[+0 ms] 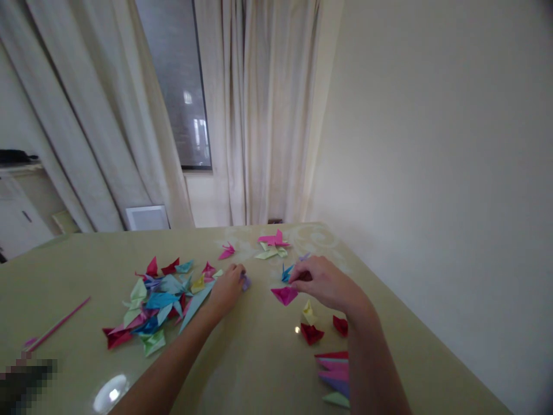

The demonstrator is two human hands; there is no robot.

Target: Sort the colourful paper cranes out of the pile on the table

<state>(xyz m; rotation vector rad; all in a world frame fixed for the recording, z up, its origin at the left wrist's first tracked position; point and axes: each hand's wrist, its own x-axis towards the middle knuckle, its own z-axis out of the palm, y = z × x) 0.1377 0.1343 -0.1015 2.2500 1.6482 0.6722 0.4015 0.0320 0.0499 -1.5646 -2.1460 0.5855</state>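
Head view shows us two bare hands over a worktop (246,369) strewn with folded paper. Our right grip (322,281) seems to pinch the magenta folded paper (284,296) at its upper edge, thumb and fingers drawn together; we judge that so light a hold spares the creases. The piece sits just in front of a blue folded paper (286,273). Our left grip (227,286) curls over a purple folded paper (246,282) at the right edge of the mixed pile (162,301); its fingertips are hidden, so we cannot tell whether it grasps or merely touches. Nearer us, a yellow piece (309,312) and a red piece (311,334) lie apart from that pile, perhaps spaced so each is easy to lift.
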